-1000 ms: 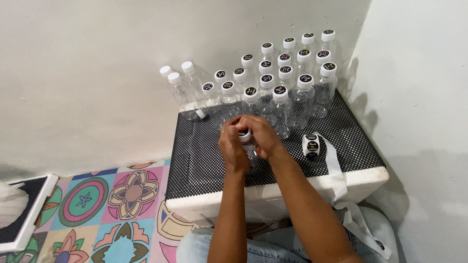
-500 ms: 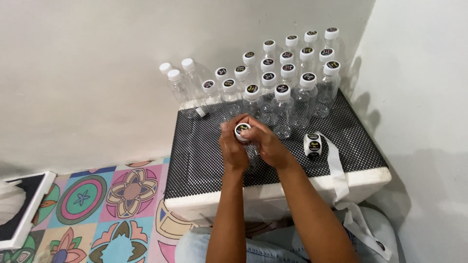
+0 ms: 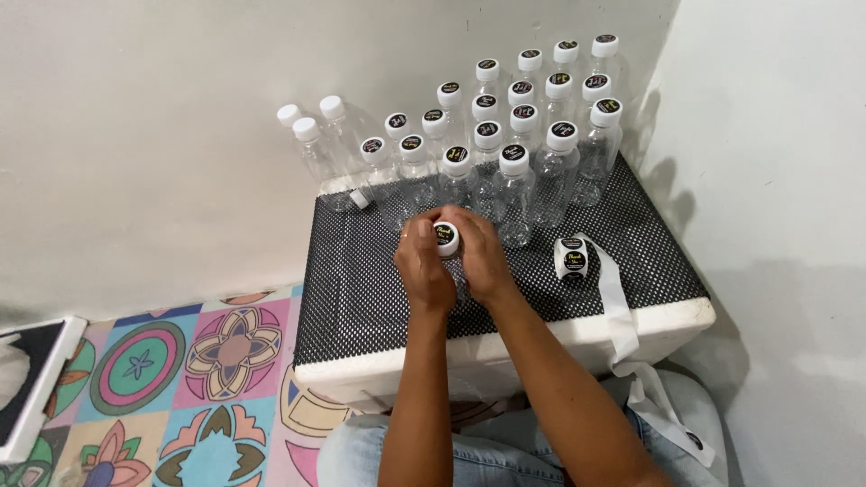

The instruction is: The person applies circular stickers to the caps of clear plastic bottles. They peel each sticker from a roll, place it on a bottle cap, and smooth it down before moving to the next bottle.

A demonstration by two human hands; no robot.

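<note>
while both hands close around it, a clear bottle (image 3: 448,248) stands on the black mat (image 3: 361,271).
left hand (image 3: 424,271) and right hand (image 3: 483,257) grasp it below the stickered white cap (image 3: 446,236); sticker roll (image 3: 571,259) lies near, rows of bottles (image 3: 523,117) behind.

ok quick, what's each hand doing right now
Left hand: closed around the clear bottle, fingers at its stickered white cap.
Right hand: closed on the same bottle, fingers at the cap.
</note>
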